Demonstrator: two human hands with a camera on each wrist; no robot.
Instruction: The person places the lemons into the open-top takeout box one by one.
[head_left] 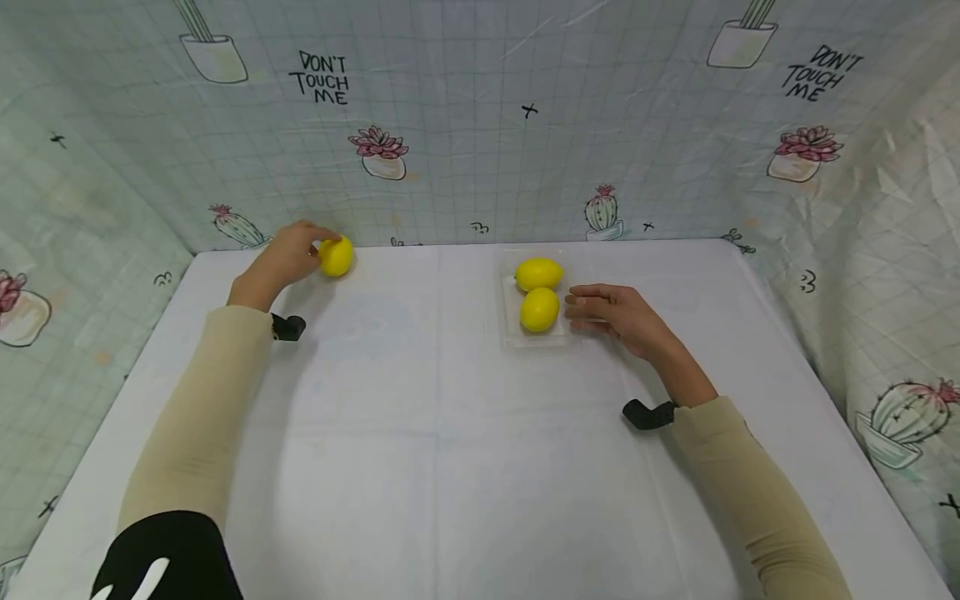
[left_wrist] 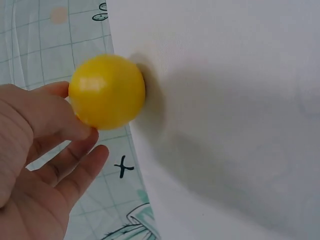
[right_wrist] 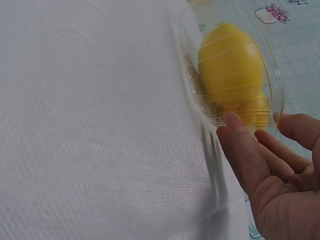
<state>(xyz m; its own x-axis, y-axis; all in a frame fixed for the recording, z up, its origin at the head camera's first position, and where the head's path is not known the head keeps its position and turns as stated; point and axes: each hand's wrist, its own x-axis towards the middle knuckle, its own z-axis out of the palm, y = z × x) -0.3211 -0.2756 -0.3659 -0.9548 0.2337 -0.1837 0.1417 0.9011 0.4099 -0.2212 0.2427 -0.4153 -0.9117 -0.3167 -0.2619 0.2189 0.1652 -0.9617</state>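
Note:
At the far left of the table, my left hand (head_left: pixel 288 254) pinches a yellow lemon (head_left: pixel 336 257) between thumb and fingers. In the left wrist view the lemon (left_wrist: pixel 107 92) shows its rounded end, and the lower fingers stand off it. Right of the middle, a clear plastic tray (head_left: pixel 513 337) holds two more lemons, one lemon (head_left: pixel 538 274) behind the other lemon (head_left: pixel 540 309). My right hand (head_left: pixel 618 317) is at the tray's right side with fingers extended. The right wrist view has its fingertips (right_wrist: pixel 235 122) against the tray's rim and wall.
A white cloth covers the table (head_left: pixel 420 467). Behind it hangs a curtain (head_left: pixel 465 125) printed with cacti and pots, which also runs along both sides. Each wrist wears a black camera mount, such as the left mount (head_left: pixel 288 327).

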